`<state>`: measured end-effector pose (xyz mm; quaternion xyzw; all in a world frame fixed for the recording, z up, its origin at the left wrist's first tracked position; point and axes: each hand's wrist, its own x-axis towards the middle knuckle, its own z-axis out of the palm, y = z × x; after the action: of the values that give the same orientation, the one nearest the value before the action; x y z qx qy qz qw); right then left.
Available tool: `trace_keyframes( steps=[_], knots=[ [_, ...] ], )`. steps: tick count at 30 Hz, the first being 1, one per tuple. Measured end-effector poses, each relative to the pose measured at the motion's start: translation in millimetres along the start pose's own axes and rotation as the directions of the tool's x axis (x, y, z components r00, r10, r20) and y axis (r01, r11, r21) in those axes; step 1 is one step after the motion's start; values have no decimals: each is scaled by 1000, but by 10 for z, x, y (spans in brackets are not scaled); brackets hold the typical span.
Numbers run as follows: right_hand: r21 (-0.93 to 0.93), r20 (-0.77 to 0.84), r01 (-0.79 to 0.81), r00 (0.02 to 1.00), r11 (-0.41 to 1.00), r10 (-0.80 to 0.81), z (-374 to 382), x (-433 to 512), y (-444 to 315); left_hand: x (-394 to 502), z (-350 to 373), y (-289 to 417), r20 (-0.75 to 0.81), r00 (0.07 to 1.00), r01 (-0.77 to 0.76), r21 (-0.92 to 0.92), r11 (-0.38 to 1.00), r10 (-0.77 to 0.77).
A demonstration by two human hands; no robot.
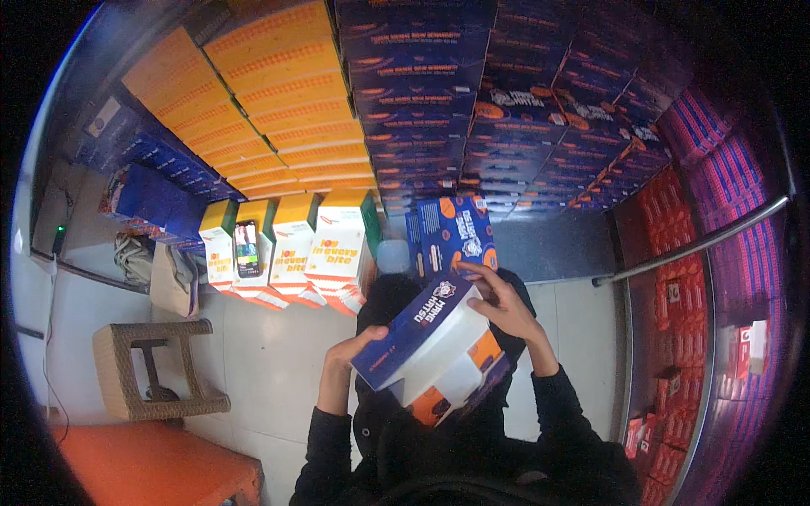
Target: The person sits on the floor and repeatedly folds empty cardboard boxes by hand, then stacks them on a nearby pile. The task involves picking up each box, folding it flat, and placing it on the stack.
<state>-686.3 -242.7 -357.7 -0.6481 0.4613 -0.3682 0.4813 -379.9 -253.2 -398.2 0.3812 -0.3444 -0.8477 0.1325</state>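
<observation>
Between my two hands, over my lap, is a tilted blue, white and orange printed cardboard box (421, 341) with loose flaps on its lower side. My left hand (357, 348) grips the lower left corner, thumb on the blue panel; its fingers are hidden underneath. My right hand (503, 303) holds the upper right end, thumb at the white edge and fingers over the top. Just beyond my lap lies a blue box with orange circles (465, 234). To its left stand several yellow and white printed cartons (338, 253), with a lit smartphone (248, 248) on one.
Stacked yellow cartons (285, 95) and dark blue boxes (411, 82) rise ahead. Red packs (671, 354) fill the right side behind a metal rail (696, 240). At left are a woven-sided stool (120, 373), a paper bag (171, 278) and an orange tabletop (158, 458).
</observation>
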Motion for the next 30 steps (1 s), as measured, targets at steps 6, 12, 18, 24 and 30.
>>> trace_keyframes(
  steps=[6,12,18,24,30],
  knots=[
    [-356,-251,-266,951,896,182,-219,128,111,610,36,-29,-402,901,-308,-327,893,164],
    [-352,-380,-245,919,903,101,-224,103,30,678,347,139,-388,545,-303,735,606,744],
    [-260,-232,-189,964,947,129,-413,-12,-247,350,341,443,-212,527,-386,803,454,823],
    [89,-29,-173,984,981,176,-583,-235,-278,-185,187,493,-153,794,-555,216,804,589],
    [388,106,-282,959,877,261,-484,-270,-44,-345,59,395,-120,879,-459,44,887,461]
  ],
)
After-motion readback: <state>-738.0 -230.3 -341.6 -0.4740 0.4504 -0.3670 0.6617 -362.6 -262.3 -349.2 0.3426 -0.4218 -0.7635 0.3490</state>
